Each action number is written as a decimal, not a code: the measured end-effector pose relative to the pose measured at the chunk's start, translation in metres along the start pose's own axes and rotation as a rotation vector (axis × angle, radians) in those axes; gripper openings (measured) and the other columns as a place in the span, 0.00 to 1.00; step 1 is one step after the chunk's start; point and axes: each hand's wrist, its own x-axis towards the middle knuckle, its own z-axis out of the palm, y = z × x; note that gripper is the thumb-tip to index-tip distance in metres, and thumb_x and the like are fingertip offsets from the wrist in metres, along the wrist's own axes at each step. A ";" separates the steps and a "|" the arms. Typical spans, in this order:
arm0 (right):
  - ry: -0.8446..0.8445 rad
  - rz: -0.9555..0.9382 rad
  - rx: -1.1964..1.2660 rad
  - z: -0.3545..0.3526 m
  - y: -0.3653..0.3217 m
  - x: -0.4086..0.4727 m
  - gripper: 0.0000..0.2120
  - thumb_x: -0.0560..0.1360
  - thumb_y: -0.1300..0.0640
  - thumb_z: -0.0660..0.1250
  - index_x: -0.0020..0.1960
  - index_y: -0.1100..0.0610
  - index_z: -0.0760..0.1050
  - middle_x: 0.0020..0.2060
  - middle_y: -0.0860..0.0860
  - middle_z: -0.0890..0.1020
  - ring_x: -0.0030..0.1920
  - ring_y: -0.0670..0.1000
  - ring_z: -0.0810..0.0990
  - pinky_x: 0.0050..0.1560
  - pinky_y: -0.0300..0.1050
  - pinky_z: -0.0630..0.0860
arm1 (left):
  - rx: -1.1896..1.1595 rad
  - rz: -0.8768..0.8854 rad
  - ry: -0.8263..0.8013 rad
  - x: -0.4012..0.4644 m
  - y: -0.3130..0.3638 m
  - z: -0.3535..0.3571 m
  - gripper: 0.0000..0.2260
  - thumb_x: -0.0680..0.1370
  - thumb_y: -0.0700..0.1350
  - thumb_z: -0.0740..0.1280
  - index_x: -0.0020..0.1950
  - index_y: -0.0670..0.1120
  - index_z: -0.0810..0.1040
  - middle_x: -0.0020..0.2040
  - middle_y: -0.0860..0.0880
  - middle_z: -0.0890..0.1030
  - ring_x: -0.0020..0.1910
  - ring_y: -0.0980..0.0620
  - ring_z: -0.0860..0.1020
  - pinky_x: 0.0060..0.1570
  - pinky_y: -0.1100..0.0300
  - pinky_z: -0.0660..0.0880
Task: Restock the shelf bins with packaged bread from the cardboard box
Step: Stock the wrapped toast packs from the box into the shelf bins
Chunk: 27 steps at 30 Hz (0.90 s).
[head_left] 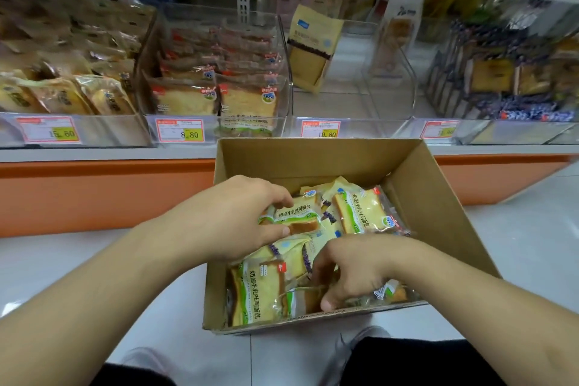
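An open cardboard box (313,160) stands on the floor in front of the shelf, holding several clear packs of sliced bread with green and white labels. My left hand (241,213) grips one bread pack (296,219) near the box's middle, thumb under it and fingers over its far edge. My right hand (351,273) reaches into the near right part of the box, fingers curled round another bread pack (385,291). A clear shelf bin (282,122) straight above the box holds several of the same packs. To its right is a bin (369,103) with one beige pack (313,47).
Price tags (180,131) run along the shelf's front edge. Bins at the left (62,84) and right (507,81) hold other bread products. An orange shelf base (103,194) runs behind the box. My knees (407,360) are at the bottom on a white tiled floor.
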 end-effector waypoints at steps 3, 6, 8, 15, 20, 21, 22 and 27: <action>0.023 0.015 0.006 0.006 0.003 0.015 0.16 0.70 0.43 0.77 0.57 0.45 0.82 0.48 0.43 0.85 0.48 0.49 0.85 0.50 0.50 0.85 | 0.007 0.014 -0.047 0.008 -0.002 0.001 0.20 0.80 0.61 0.67 0.72 0.62 0.74 0.68 0.61 0.78 0.65 0.58 0.76 0.63 0.55 0.76; 0.041 0.017 0.019 0.002 0.008 0.023 0.11 0.69 0.48 0.74 0.52 0.45 0.83 0.42 0.43 0.86 0.43 0.49 0.85 0.45 0.51 0.86 | 0.001 0.014 -0.096 0.013 -0.003 0.000 0.19 0.80 0.61 0.67 0.71 0.62 0.75 0.67 0.61 0.79 0.64 0.58 0.77 0.62 0.54 0.77; 0.056 -0.009 0.076 -0.010 0.012 0.022 0.08 0.72 0.53 0.73 0.50 0.47 0.86 0.38 0.38 0.86 0.41 0.44 0.84 0.42 0.45 0.83 | -0.008 0.000 -0.122 0.016 -0.006 -0.003 0.18 0.80 0.62 0.67 0.70 0.63 0.75 0.65 0.61 0.80 0.62 0.58 0.78 0.61 0.53 0.79; 0.201 -0.128 0.479 -0.055 0.033 0.002 0.11 0.76 0.67 0.70 0.51 0.55 0.87 0.42 0.53 0.89 0.40 0.47 0.84 0.47 0.48 0.83 | -0.163 -0.040 -0.122 0.021 -0.010 -0.010 0.26 0.75 0.65 0.73 0.71 0.61 0.74 0.62 0.62 0.80 0.59 0.63 0.78 0.62 0.60 0.77; 0.295 -0.289 0.757 -0.080 0.031 -0.017 0.13 0.79 0.72 0.69 0.53 0.58 0.88 0.45 0.64 0.86 0.45 0.54 0.83 0.50 0.50 0.82 | -0.330 -0.070 -0.195 0.022 -0.010 -0.021 0.27 0.71 0.61 0.79 0.68 0.62 0.75 0.59 0.63 0.81 0.55 0.63 0.80 0.57 0.60 0.79; 0.317 -0.314 0.803 -0.083 0.029 -0.020 0.13 0.79 0.72 0.68 0.54 0.59 0.87 0.47 0.66 0.86 0.46 0.56 0.83 0.51 0.53 0.83 | -0.364 -0.075 -0.187 0.021 -0.012 -0.025 0.22 0.72 0.58 0.79 0.63 0.62 0.78 0.55 0.62 0.84 0.51 0.61 0.82 0.54 0.57 0.81; 0.340 -0.333 0.838 -0.085 0.027 -0.023 0.13 0.80 0.72 0.67 0.56 0.60 0.87 0.48 0.66 0.86 0.47 0.57 0.84 0.53 0.55 0.83 | -0.400 -0.080 -0.169 0.020 -0.014 -0.029 0.17 0.73 0.56 0.79 0.60 0.61 0.81 0.51 0.61 0.85 0.49 0.59 0.83 0.51 0.55 0.82; 0.447 -0.375 1.191 -0.087 0.018 -0.024 0.19 0.77 0.50 0.73 0.64 0.59 0.83 0.44 0.55 0.79 0.43 0.54 0.78 0.46 0.51 0.83 | -0.813 -0.166 -0.019 0.010 -0.025 -0.045 0.09 0.75 0.42 0.79 0.53 0.47 0.85 0.45 0.50 0.88 0.44 0.49 0.87 0.45 0.52 0.85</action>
